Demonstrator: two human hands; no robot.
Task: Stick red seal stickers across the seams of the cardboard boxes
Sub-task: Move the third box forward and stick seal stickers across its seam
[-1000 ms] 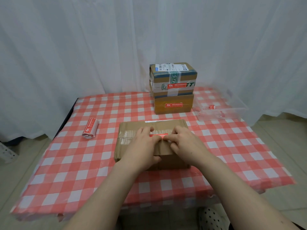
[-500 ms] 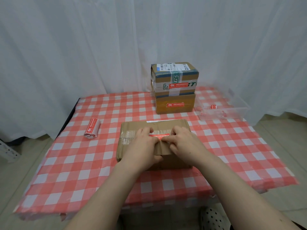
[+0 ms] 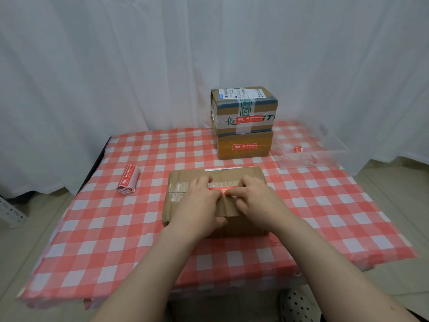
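Observation:
A flat brown cardboard box (image 3: 185, 182) lies at the middle of the table. A red seal sticker (image 3: 221, 189) lies across its taped top seam, partly hidden by my fingers. My left hand (image 3: 199, 205) rests on the box top with its fingertips pressing the sticker's left part and its thumb down the near side. My right hand (image 3: 257, 201) has bent fingers, and its thumb and forefinger pinch the sticker's right end. A folded bundle of red stickers (image 3: 128, 180) lies to the left of the box.
Two stacked cardboard boxes (image 3: 243, 126) stand at the back, each with a red sticker on its front. A clear plastic tray (image 3: 325, 156) with red scraps sits at the back right. The red checked tablecloth (image 3: 116, 228) covers the table; white curtain behind.
Both hands stay on the box over the sticker with almost no movement. The view has shifted slightly.

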